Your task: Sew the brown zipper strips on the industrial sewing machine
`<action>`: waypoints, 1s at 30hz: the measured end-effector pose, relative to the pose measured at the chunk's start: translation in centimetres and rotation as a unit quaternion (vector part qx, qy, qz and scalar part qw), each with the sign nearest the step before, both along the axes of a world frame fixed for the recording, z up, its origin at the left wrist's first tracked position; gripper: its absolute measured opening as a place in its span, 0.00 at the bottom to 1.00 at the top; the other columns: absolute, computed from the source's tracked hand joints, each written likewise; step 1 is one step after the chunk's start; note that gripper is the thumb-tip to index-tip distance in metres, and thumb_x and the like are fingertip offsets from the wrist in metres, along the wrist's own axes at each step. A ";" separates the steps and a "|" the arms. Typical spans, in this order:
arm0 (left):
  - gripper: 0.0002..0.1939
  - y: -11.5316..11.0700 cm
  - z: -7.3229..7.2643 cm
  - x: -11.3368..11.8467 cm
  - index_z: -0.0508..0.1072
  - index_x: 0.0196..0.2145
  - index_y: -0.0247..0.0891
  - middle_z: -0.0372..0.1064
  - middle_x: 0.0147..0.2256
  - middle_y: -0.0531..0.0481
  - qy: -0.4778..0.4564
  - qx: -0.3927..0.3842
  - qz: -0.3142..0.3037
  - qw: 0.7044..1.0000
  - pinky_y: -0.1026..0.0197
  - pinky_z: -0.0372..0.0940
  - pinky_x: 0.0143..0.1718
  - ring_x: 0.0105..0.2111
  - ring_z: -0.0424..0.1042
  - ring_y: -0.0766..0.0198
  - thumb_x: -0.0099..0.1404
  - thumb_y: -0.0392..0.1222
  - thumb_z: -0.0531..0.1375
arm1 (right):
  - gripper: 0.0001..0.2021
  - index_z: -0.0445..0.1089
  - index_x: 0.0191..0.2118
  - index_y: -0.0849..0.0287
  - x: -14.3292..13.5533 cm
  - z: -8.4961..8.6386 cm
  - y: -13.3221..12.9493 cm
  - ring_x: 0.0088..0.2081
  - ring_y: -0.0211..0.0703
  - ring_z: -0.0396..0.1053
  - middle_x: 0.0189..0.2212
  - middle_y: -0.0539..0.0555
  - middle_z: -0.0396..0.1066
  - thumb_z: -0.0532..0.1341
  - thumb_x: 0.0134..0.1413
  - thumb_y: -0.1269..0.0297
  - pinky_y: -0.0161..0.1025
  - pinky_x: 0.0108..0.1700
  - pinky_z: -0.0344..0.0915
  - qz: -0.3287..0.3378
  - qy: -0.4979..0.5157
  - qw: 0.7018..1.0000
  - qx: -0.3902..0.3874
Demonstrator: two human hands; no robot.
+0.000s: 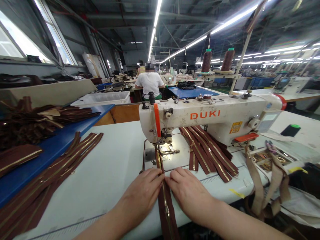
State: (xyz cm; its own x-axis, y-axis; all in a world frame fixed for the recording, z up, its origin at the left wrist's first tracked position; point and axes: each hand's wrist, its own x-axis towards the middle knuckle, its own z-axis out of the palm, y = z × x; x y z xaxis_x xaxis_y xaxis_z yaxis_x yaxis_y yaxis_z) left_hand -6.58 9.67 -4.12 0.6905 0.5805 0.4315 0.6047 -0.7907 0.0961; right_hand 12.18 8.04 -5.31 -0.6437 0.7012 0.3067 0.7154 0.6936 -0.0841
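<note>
A brown zipper strip (165, 203) with metal teeth runs from under the needle of the white sewing machine (180, 115) down over the table's front edge. My left hand (145, 188) pinches the strip's left edge just in front of the metal needle plate (150, 155). On the right edge, my right hand (187, 188) has its fingers closed on the same strip. Both hands nearly touch. More brown zipper strips (207, 150) lie fanned out under the machine arm, right of the needle.
Long zipper strips (72, 153) lie at the left, beside a blue board (63, 138) with piled brown pieces (27, 123). At the right are a parts tray (272, 158), hanging beige straps (260, 186) and a dark thread cone (290, 130). A person (149, 81) sits ahead.
</note>
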 end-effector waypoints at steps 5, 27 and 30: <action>0.14 -0.1 -0.2 -0.1 0.70 0.43 0.37 0.70 0.41 0.45 -0.024 -0.012 0.000 1.000 0.55 0.68 0.44 0.41 0.69 0.58 0.65 0.32 0.48 | 0.11 0.66 0.47 0.61 1.5 0.8 0.7 0.41 0.45 0.59 0.37 0.55 0.66 0.54 0.60 0.72 0.41 0.42 0.61 0.033 0.001 0.999 -0.031; 0.13 -0.1 -0.4 -0.3 0.70 0.43 0.37 0.69 0.42 0.44 -0.043 -0.040 -0.001 0.998 0.55 0.68 0.44 0.42 0.68 0.58 0.66 0.32 0.48 | 0.09 0.67 0.45 0.62 1.7 0.3 2.0 0.38 0.44 0.59 0.34 0.53 0.65 0.52 0.63 0.70 0.40 0.39 0.60 0.091 -0.031 0.995 0.006; 0.13 0.0 -0.5 -0.3 0.71 0.44 0.37 0.69 0.42 0.45 -0.043 -0.044 0.000 0.998 0.55 0.68 0.44 0.42 0.68 0.58 0.66 0.32 0.49 | 0.09 0.67 0.44 0.63 1.4 0.4 2.1 0.37 0.45 0.59 0.33 0.54 0.65 0.51 0.63 0.70 0.41 0.38 0.59 0.091 -0.049 0.994 0.023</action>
